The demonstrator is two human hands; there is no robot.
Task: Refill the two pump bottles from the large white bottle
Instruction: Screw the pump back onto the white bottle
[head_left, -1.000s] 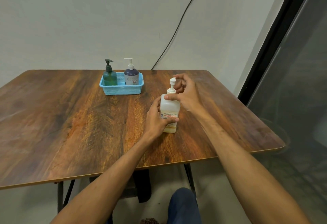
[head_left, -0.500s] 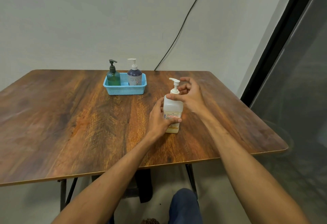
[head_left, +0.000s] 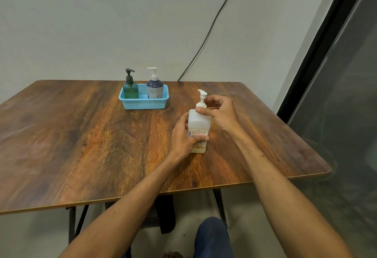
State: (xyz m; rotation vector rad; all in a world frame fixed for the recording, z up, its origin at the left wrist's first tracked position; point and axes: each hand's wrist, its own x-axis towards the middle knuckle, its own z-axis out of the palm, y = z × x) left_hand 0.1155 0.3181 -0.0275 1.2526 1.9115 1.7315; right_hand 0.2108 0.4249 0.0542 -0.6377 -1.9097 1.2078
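Left hand (head_left: 182, 137) grips the upright large white bottle (head_left: 199, 122) low; my right hand (head_left: 222, 113) pinches its pump collar (head_left: 201, 105) directly above.

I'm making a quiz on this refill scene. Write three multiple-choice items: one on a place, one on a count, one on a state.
1. Where does the green pump bottle stand?
A. in the blue basket
B. on the floor
C. on a shelf

2. How many pump bottles are in view?
A. two
B. three
C. five

3. The left hand is:
A. lying flat and open
B. gripping the large white bottle
C. lifting the basket

Answers:
1 A: it stands in the basket beside the purple bottle.
2 B: those two plus the white one.
3 B: it wraps the body while the right hand holds the pump collar.
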